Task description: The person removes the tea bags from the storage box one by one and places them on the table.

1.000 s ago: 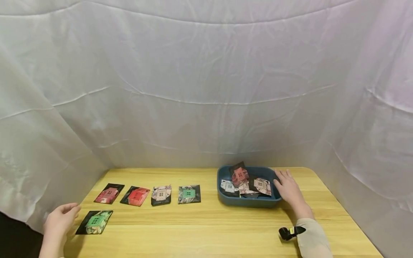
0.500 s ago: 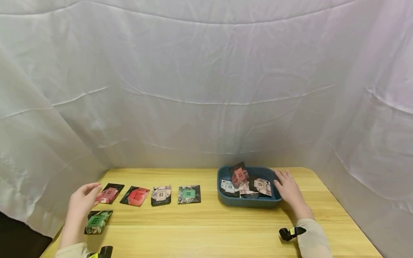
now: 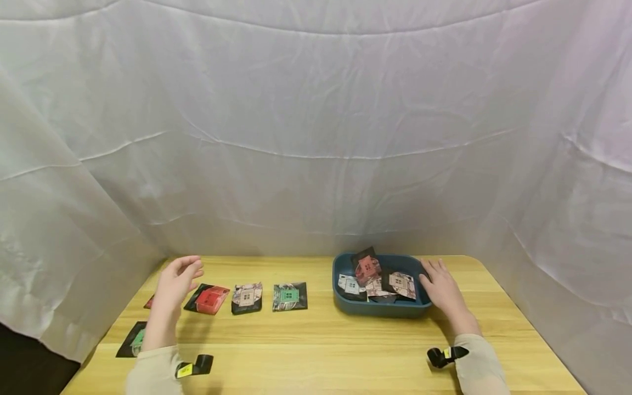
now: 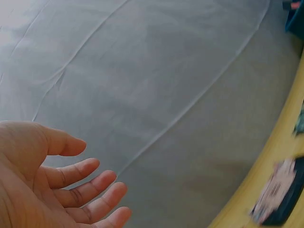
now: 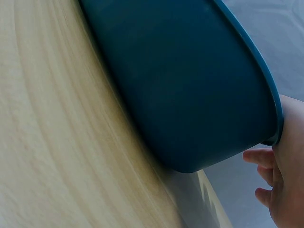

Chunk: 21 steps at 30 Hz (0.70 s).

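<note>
My left hand [image 3: 179,278] hovers over the left part of the table with relaxed fingers and holds nothing. In the left wrist view, the same hand [image 4: 71,185] shows a spread thumb and loosely bent fingers. Below and around it lie flat square sachets: a red one [image 3: 212,300], a pale pink one [image 3: 247,296] and a green one [image 3: 290,296]. Behind the forearm, another green sachet [image 3: 132,341] and a dark pink one [image 3: 149,302] are partly hidden. My right hand [image 3: 443,289] rests at the right rim of a blue bin [image 3: 382,310], fingers extended.
Inside the bin are several more sachets, among them a dark red one [image 3: 367,267] leaning on the back rim and a beige one [image 3: 402,284]. A pale cloth [image 3: 316,164] hangs behind and beside the wooden table [image 3: 316,356].
My left hand has moved right and away from me, from beside the near green sachet to over the back row. The right hand and bin have stayed in place.
</note>
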Each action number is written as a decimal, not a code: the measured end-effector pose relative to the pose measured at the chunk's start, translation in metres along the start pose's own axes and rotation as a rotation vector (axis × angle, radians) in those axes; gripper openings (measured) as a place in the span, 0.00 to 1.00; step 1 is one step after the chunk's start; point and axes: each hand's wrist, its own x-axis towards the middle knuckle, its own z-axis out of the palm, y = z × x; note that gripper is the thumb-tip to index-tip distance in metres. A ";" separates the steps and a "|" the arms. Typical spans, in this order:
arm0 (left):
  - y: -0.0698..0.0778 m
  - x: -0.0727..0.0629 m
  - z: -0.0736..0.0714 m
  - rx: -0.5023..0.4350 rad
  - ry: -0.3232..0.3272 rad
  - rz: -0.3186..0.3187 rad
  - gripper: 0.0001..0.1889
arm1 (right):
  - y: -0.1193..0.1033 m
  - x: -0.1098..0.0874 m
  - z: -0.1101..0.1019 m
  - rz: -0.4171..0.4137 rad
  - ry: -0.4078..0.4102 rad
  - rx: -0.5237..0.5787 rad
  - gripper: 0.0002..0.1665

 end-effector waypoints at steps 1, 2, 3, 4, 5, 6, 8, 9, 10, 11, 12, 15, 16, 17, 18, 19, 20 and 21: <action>0.003 0.001 0.006 -0.007 -0.004 0.007 0.28 | 0.000 0.000 0.000 -0.001 0.000 -0.001 0.32; 0.005 0.002 0.012 -0.019 -0.010 0.011 0.27 | 0.001 0.000 0.000 -0.002 0.000 -0.002 0.32; 0.008 0.003 0.018 -0.033 -0.017 0.015 0.27 | 0.001 0.000 0.001 -0.003 -0.001 -0.001 0.32; 0.010 0.003 0.024 -0.051 -0.025 0.019 0.27 | 0.001 0.000 0.001 -0.002 -0.002 0.002 0.32; 0.012 0.004 0.030 -0.076 -0.033 0.022 0.26 | 0.001 0.000 0.001 -0.001 -0.004 0.003 0.32; 0.015 0.005 0.036 -0.100 -0.042 0.025 0.26 | 0.001 -0.001 0.001 -0.001 -0.005 0.004 0.32; 0.019 0.006 0.047 -0.144 -0.064 0.032 0.26 | 0.000 -0.001 0.001 0.001 -0.006 0.007 0.32; 0.022 0.007 0.052 -0.158 -0.072 0.036 0.25 | 0.000 -0.001 0.000 0.002 -0.006 0.010 0.32; 0.024 0.007 0.057 -0.172 -0.081 0.037 0.25 | -0.001 -0.001 0.000 0.002 -0.005 0.011 0.32; 0.026 0.007 0.062 -0.184 -0.091 0.039 0.25 | -0.001 -0.001 -0.001 0.002 -0.003 0.012 0.32; 0.028 0.008 0.067 -0.195 -0.098 0.041 0.24 | -0.001 -0.001 -0.001 0.002 -0.003 0.013 0.32; 0.033 0.010 0.082 -0.225 -0.118 0.040 0.23 | -0.002 -0.001 -0.002 0.005 -0.004 0.014 0.32; 0.034 0.011 0.088 -0.243 -0.124 0.037 0.22 | -0.002 -0.001 -0.002 0.004 -0.004 0.011 0.32; 0.036 0.012 0.093 -0.258 -0.132 0.035 0.22 | -0.002 -0.001 -0.002 0.005 -0.004 0.012 0.32; 0.037 0.013 0.099 -0.274 -0.140 0.032 0.22 | -0.002 0.000 -0.002 0.004 -0.004 0.010 0.32; 0.037 0.013 0.105 -0.293 -0.150 0.031 0.22 | -0.002 0.000 -0.002 0.004 -0.005 0.008 0.32; 0.038 0.014 0.110 -0.314 -0.162 0.028 0.21 | -0.002 0.000 -0.002 0.002 -0.005 0.005 0.32; 0.039 0.015 0.116 -0.339 -0.172 0.027 0.21 | -0.002 0.000 -0.002 0.000 -0.005 0.007 0.32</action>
